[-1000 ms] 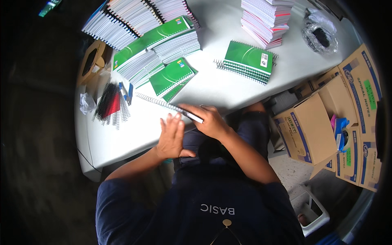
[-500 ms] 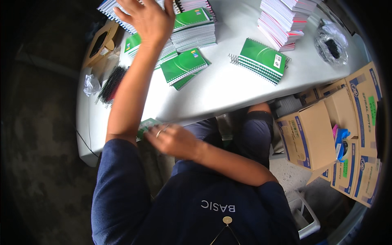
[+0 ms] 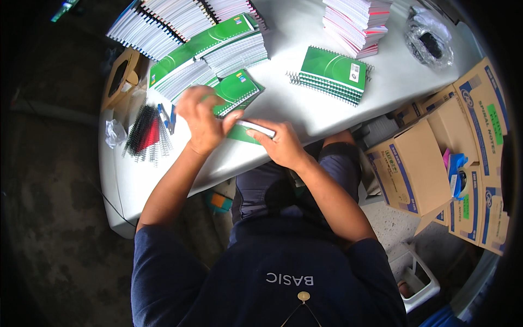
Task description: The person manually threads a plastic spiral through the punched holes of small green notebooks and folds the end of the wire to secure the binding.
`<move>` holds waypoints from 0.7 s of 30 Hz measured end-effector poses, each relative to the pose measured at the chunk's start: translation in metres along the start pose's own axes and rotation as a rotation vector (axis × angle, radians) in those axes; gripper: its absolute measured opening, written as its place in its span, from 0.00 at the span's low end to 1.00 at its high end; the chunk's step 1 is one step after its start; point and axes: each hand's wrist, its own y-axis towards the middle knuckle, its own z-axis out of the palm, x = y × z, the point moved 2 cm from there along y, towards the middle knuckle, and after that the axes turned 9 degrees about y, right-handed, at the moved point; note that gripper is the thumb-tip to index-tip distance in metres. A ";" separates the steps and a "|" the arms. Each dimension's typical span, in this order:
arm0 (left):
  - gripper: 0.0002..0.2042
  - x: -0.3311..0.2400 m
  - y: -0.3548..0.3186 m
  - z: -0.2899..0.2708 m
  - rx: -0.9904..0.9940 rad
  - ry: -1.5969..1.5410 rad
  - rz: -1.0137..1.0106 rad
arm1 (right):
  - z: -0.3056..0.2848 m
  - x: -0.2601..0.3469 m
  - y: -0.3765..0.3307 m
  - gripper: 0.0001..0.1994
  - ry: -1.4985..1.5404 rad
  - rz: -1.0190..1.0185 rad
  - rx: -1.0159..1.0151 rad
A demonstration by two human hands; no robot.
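Observation:
My right hand (image 3: 281, 144) grips a small green-covered notebook (image 3: 245, 134) at its right end, thumb on top, over the table's front edge. White page edges show along its upper side. At the notebook's left end is my left hand (image 3: 202, 120), thumb beside the corner, fingers blurred and lifted apart from it with nothing between them. Just beyond lie a couple of green notebooks (image 3: 235, 91), one on another. Behind them, green-covered stacks of pages (image 3: 218, 38) stand in a row. To the right sits a pile of green notebooks (image 3: 333, 71) with wire coils sticking out.
Black and red spiral coils (image 3: 147, 131) lie at the table's left, near pliers (image 3: 164, 117) and crumpled plastic (image 3: 114, 132). At the back are a tall paper stack (image 3: 357, 24) and a plastic-wrapped roll (image 3: 430, 43). Cardboard boxes (image 3: 400, 174) stand right; a white stool (image 3: 417, 280) is behind them.
My left hand has come back from over the far stacks toward my right hand. My right hand has risen from below the table edge to above it, now with the notebook.

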 end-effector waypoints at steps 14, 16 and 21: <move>0.54 -0.048 -0.045 -0.033 0.322 -0.189 -0.069 | 0.008 0.005 -0.018 0.25 -0.156 -0.332 0.088; 0.55 -0.064 -0.060 -0.030 0.328 -0.325 0.198 | 0.004 0.002 -0.017 0.24 -0.169 -0.286 0.009; 0.54 -0.062 -0.045 -0.028 0.037 0.118 0.208 | 0.009 0.003 -0.019 0.24 -0.256 -0.323 0.193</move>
